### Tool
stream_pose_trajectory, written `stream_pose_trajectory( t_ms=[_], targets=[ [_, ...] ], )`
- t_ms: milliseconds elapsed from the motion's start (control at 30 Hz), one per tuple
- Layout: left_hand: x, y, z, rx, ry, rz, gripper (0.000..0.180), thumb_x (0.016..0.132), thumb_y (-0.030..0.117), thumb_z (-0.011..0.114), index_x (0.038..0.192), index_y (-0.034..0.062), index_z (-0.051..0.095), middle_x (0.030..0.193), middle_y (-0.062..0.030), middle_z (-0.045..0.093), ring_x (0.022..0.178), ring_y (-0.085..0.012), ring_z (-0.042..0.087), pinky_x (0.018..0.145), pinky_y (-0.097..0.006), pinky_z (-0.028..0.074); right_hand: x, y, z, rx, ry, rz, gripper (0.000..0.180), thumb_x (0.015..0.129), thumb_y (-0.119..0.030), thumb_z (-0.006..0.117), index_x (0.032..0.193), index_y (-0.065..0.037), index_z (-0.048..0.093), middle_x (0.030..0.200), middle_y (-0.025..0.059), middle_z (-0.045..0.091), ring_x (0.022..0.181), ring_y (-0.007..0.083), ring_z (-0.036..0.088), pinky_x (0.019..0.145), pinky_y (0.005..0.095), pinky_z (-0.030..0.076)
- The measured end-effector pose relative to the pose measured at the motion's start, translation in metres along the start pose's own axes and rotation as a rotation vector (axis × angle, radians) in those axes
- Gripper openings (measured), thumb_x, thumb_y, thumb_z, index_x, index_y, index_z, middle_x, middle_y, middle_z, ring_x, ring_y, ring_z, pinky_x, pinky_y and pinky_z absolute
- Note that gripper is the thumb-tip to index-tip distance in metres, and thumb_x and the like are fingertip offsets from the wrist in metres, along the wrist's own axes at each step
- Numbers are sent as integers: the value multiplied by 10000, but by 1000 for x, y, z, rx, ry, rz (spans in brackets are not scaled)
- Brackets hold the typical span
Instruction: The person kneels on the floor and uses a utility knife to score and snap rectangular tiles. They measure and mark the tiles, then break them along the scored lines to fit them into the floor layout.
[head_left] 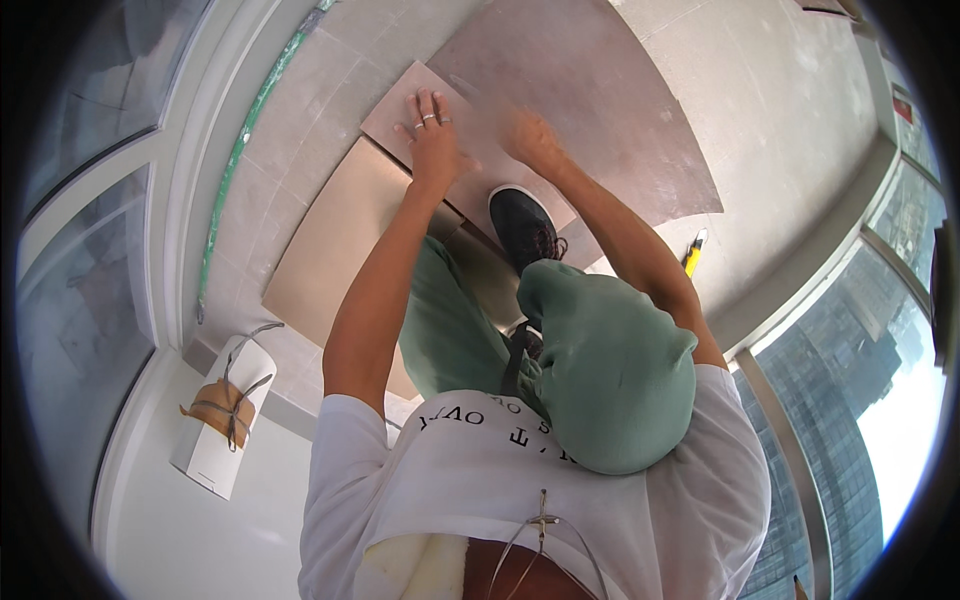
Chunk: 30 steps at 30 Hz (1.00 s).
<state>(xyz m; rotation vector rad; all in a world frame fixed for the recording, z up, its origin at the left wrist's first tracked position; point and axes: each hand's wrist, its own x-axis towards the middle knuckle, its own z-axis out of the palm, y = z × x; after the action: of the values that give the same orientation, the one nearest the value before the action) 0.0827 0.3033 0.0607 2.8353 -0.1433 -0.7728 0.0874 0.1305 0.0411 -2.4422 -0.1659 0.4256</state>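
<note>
My left hand (436, 143) lies flat with spread fingers on a pinkish-brown panel piece (393, 113), rings on its fingers. Just right of it, my right hand (533, 141) is over the same brown surface; motion smears its fingers, so what they hold, if anything, does not show. A larger brown sheet (610, 90) spreads beyond, up and to the right. Nearer me on the left is a tan, slightly shiny sheet (335, 235), with a dark gap between it and the brown piece. One dark shoe (522, 228) of mine rests on the brown piece.
A yellow utility knife (694, 254) lies on the pale floor (790, 110) to the right. At left, a white box (222, 420) has a brown wrap and grey cord. A green strip (243, 140) follows the wall base. Windows (840, 370) stand at right.
</note>
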Motion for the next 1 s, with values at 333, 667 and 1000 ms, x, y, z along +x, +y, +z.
stream_pose_trajectory(
  t_ms=[333, 667, 1000],
  targets=[
    [0, 1, 3, -12, 4, -6, 1404, 542, 453, 944, 1583, -15, 127, 1653, -226, 92, 1544, -412, 27, 1144, -728, 185, 66, 5, 41, -43, -73, -27, 256, 1022, -305, 479, 1109, -65, 490, 896, 236, 711, 859, 461, 686, 745, 557, 546],
    [0, -8, 13, 4, 55, 18, 1376, 554, 460, 937, 1578, -14, 149, 1642, -231, 124, 1541, -424, 30, 1124, -751, 195, 61, -27, 23, -55, -91, 15, 226, 1019, -285, 496, 1108, -78, 481, 881, 215, 715, 842, 425, 702, 722, 530, 558],
    [-2, -3, 5, -1, 19, -5, 1373, 574, 445, 941, 1580, -18, 130, 1661, -209, 68, 1544, -409, 34, 1149, -716, 199, -25, 32, 24, -147, -63, -51, 311, 1003, -252, 504, 1270, -103, 448, 908, 225, 717, 851, 429, 703, 750, 532, 558]
  ],
)
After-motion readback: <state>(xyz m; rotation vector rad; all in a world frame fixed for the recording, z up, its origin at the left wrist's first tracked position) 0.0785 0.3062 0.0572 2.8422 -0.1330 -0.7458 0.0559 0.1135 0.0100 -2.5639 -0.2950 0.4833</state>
